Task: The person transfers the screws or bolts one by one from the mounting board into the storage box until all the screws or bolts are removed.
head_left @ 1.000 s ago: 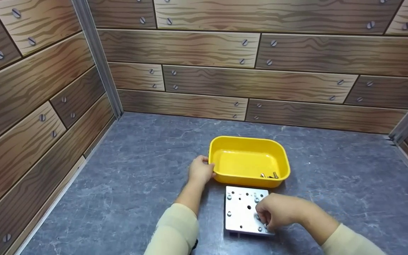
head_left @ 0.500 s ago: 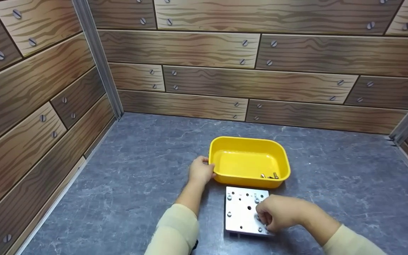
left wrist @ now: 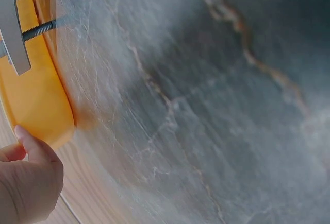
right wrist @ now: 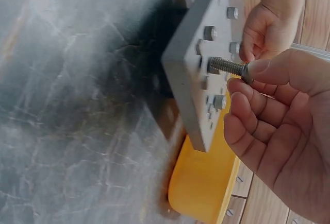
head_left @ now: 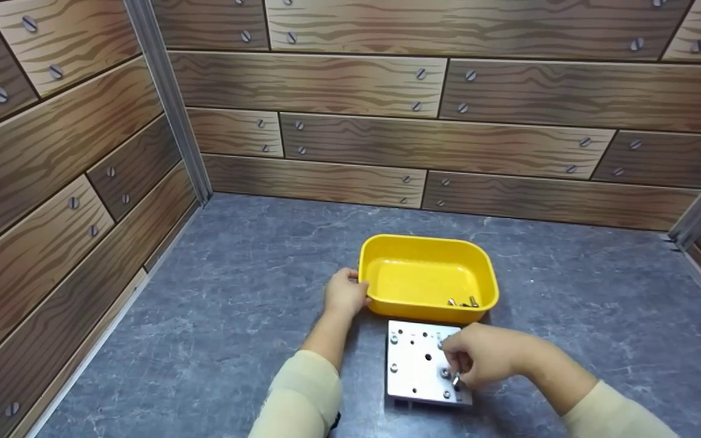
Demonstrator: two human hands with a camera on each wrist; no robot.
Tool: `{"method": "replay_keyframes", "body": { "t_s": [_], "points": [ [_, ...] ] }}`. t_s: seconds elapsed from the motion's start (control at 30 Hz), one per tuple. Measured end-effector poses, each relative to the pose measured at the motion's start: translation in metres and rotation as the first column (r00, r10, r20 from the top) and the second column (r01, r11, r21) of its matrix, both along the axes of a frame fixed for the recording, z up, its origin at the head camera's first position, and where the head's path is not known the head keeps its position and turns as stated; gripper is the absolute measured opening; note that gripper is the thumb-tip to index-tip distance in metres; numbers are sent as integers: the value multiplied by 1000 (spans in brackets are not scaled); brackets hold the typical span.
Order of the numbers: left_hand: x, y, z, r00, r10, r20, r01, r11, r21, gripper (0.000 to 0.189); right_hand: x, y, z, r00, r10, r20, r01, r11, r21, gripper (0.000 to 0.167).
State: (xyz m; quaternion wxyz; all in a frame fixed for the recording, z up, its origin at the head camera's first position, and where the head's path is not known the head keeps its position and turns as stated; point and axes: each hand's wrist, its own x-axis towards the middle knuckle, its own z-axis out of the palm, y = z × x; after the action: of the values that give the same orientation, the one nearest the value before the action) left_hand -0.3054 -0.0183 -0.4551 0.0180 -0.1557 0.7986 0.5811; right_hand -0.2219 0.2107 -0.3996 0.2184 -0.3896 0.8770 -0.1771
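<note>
My right hand (head_left: 489, 356) pinches a threaded bolt (right wrist: 229, 67) by its head between thumb and fingers. In the right wrist view the shank points at the face of the drilled metal plate (head_left: 408, 374), clear of the hand. From the head view this bolt appears as a small tilted silver piece over the plate's right side. Several bolts (right wrist: 210, 33) stand in the plate, heads raised, among bare holes. My left hand (head_left: 345, 295) grips the left end of the yellow bin (head_left: 426, 311), thumb over the rim, the other fingers against the outside.
A few loose bolts (head_left: 472, 301) lie in the bin's near right corner. Bolt shanks (left wrist: 38, 30) stick out beneath the plate. The grey marbled tabletop (head_left: 253, 261) runs back to wood-patterned walls (head_left: 326, 176), joined by a metal corner post (head_left: 171, 103).
My right hand has risen off the plate's right side and tipped back, bringing the pinched bolt into sight. The left hand, bin and plate stay put.
</note>
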Motion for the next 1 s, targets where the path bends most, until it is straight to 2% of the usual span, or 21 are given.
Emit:
{"method": "replay_keyframes", "body": {
  "t_s": [0.17, 0.3, 0.5, 0.6, 0.73, 0.83, 1.0],
  "points": [
    [0, 0, 0, 1000, 1, 13, -1, 1000, -3, 22, -5, 6, 10, 999, -42, -4, 42, 999, -26, 16],
    [0, -1, 0, 1000, 1, 18, -1, 1000, -11, 20, -14, 14, 17, 995, -84, -48, 81, 995, -64, 17],
    [0, 0, 0, 1000, 7, 23, -7, 1000, -6, 18, -31, 26, 21, 976, -182, -117, 168, 979, -117, 14],
    [0, 0, 0, 1000, 6, 18, -6, 1000, -7, 19, -39, 31, 20, 949, -278, -147, 262, 957, -121, 14],
    [0, 0, 0, 1000, 3, 11, -3, 1000, -14, 20, -51, 34, 18, 887, -431, -167, 420, 902, -96, 13],
    [0, 0, 1, 1000, -1, 14, 1, 1000, -21, 19, -59, 36, 15, 848, -499, -178, 495, 866, -68, 12],
    [0, -1, 1, 1000, -1, 9, 1, 999, -32, 20, -69, 37, 8, 835, -511, -206, 518, 855, -20, 13]
  ]
}}
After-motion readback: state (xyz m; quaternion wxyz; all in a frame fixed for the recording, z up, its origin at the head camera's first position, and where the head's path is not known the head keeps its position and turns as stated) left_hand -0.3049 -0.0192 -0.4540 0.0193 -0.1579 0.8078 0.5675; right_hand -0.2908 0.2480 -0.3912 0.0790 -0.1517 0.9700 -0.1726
